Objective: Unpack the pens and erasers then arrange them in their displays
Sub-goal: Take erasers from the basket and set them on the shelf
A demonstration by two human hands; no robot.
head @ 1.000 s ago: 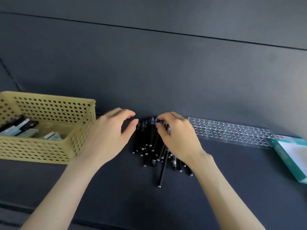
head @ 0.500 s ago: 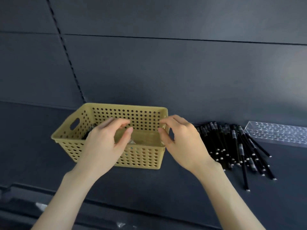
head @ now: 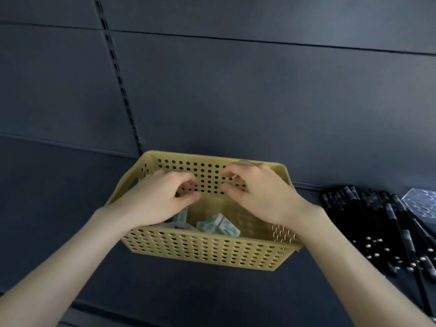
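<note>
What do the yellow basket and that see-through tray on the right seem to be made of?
The basket looks like moulded plastic, matt mustard-yellow: thin walls with even rows of round holes. The tray seems clear glossy plastic, perhaps acrylic: see-through, with shiny round dimples; only its corner shows.

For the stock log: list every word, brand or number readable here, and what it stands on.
No text can be read.
Eraser packs in the yellow perforated basket: teal print, too blurred to read.
Black pens: pale bands, too small to read.
</note>
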